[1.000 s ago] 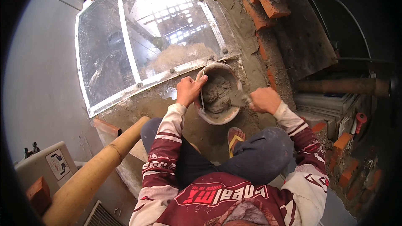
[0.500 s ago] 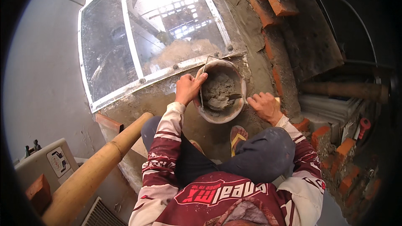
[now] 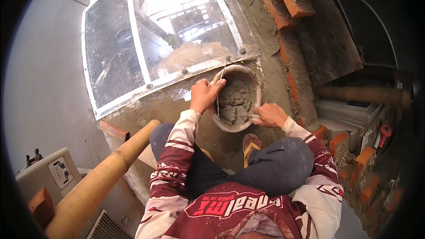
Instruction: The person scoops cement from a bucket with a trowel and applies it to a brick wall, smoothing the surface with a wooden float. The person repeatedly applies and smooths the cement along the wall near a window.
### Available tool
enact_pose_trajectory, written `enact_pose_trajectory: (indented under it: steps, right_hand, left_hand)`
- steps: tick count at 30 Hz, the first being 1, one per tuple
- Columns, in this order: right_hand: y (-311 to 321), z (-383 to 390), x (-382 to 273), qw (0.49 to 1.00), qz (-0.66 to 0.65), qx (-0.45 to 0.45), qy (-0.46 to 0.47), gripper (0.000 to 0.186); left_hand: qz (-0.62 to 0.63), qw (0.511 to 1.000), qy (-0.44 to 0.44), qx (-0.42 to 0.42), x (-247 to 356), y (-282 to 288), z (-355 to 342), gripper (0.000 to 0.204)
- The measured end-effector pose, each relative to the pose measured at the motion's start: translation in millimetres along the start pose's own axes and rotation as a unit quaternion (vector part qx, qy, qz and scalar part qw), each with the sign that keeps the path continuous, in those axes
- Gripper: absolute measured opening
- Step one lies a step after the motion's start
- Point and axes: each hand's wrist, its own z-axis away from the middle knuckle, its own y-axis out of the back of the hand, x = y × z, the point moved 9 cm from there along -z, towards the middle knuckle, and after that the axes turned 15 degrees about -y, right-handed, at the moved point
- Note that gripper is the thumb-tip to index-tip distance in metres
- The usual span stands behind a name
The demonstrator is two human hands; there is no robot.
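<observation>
A round, pale-rimmed bucket (image 3: pixel 234 129) of wet grey mortar (image 3: pixel 237 93) is between my hands, tilted toward me. My left hand (image 3: pixel 205 94) grips its left rim, with the thumb over the edge beside the wire handle (image 3: pixel 223 69). At the lower right rim my right hand (image 3: pixel 271 116) is closed round a trowel (image 3: pixel 253 116). Its blade lies in the mortar and is mostly hidden by it; the fingers cover the grip. Below the bucket are my bent knees and a foot in a yellow-strapped sandal (image 3: pixel 251 147).
A white-framed glass panel (image 3: pixel 186 71) lies just beyond the bucket. Rough brickwork with mortar (image 3: pixel 290 77) rises at the right. A thick bamboo pole (image 3: pixel 119 159) slants across the lower left, near a loose brick (image 3: pixel 114 129). A red-handled tool (image 3: pixel 385 133) is at far right.
My right hand has moved left and slightly down, bringing the trowel deeper into the mortar. My left hand and the bucket have shifted slightly right, and the wire handle has swung.
</observation>
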Motion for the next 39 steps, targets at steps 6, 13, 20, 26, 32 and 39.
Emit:
enact_pose_trajectory:
  steps: [6,13,20,26,32,39]
  right_hand:
    - [-4,15,36,0.994,-0.09,0.051,-0.03,0.034]
    - [52,16,49,0.973,-0.19,0.107,-0.075,0.038]
    - [123,-51,44,0.876,-0.471,0.057,0.084,0.023]
    - [203,-172,109,0.747,-0.662,0.046,-0.034,0.03]
    - [202,-161,140,0.818,-0.509,0.252,-0.092,0.032]
    - [159,-184,121,0.876,-0.344,0.281,-0.19,0.03]
  left_hand:
    - [-0.015,1.0,0.017,0.017,-22,11,4,0.072]
    - [-0.037,0.999,0.025,0.029,-37,22,2,0.071]
    - [-0.031,0.999,0.023,0.035,-35,19,10,0.07]
    - [-0.04,0.998,0.011,0.048,-27,20,19,0.069]
    - [-0.034,0.997,0.015,0.062,-26,22,28,0.068]
    - [-0.022,0.997,-0.016,0.073,-17,24,30,0.063]
